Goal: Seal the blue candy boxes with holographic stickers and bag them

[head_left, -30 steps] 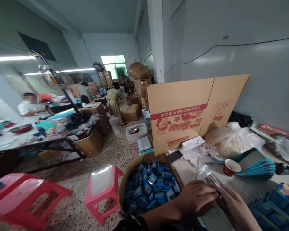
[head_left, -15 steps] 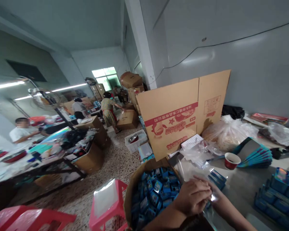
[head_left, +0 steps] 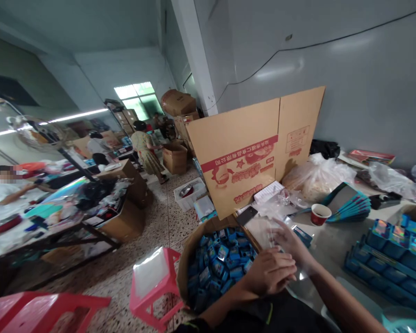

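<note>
My left hand point(head_left: 275, 270) is closed, its fingers pressed together near the rim of the carton; what they hold is hidden. Just beyond it, my right hand point(head_left: 289, 238) is somewhat blurred. Its fingers appear to pinch a clear plastic film point(head_left: 265, 231). Below and to the left stands a large open carton point(head_left: 182, 266), holding many small blue plastic boxes point(head_left: 217, 266). A dark phone point(head_left: 247, 215) lies at the table edge beyond my hands. To their right a blue piece point(head_left: 301, 237) lies on the table.
On the table are a paper cup point(head_left: 321, 214), fanned blue cards point(head_left: 350, 203), a bulging clear bag point(head_left: 319, 175) and stacked blue boxes point(head_left: 388, 259). A cardboard panel point(head_left: 242, 162) stands behind. Pink stools point(head_left: 154, 282) are at left. Several people work farther off.
My right hand has drawn apart from my left, moving forward with the film. My view has shifted somewhat right and down. A distant person has straightened up beside a carton.
</note>
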`<move>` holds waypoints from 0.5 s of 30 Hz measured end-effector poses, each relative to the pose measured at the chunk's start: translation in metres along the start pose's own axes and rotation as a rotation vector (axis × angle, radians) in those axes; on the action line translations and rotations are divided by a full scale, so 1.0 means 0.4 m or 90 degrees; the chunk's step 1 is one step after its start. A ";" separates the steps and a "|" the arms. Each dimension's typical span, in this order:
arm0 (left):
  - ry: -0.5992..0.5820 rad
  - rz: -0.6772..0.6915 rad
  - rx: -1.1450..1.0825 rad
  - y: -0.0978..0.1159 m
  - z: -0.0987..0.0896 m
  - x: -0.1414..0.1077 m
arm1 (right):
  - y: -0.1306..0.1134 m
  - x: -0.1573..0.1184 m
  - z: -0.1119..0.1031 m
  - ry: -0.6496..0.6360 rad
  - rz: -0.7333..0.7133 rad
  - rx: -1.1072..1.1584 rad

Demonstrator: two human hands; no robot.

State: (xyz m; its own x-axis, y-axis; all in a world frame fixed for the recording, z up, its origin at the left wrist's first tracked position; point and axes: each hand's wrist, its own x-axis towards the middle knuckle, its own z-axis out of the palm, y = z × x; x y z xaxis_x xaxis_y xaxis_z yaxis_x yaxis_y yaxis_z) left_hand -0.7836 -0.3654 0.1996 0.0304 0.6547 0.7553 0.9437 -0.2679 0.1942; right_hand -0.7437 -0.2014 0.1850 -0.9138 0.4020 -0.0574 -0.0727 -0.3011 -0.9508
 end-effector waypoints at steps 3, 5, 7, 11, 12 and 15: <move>-0.024 -0.044 0.013 -0.008 -0.002 -0.019 | 0.000 0.001 -0.009 0.000 0.016 0.043; -0.072 -0.055 -0.008 -0.014 0.010 -0.032 | 0.003 0.004 -0.016 0.016 -0.088 -0.070; -0.135 -0.050 -0.040 -0.018 0.019 -0.038 | 0.006 0.008 -0.031 0.023 -0.216 -0.262; -0.104 -0.087 -0.061 -0.009 -0.014 -0.008 | 0.010 0.012 -0.079 -0.013 -0.412 -0.713; -0.047 -0.104 -0.053 -0.006 -0.032 0.009 | 0.009 0.010 -0.088 -0.043 -0.454 -0.808; 0.050 -0.154 0.009 -0.017 -0.087 0.070 | -0.001 -0.005 -0.091 -0.176 -0.537 -0.892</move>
State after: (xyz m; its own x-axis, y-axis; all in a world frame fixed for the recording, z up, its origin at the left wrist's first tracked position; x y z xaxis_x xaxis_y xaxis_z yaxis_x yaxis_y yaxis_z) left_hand -0.8007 -0.3699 0.2411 -0.2216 0.6411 0.7347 0.9250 -0.1001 0.3664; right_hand -0.7273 -0.1706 0.1744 -0.8561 -0.1649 0.4898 -0.3000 0.9303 -0.2112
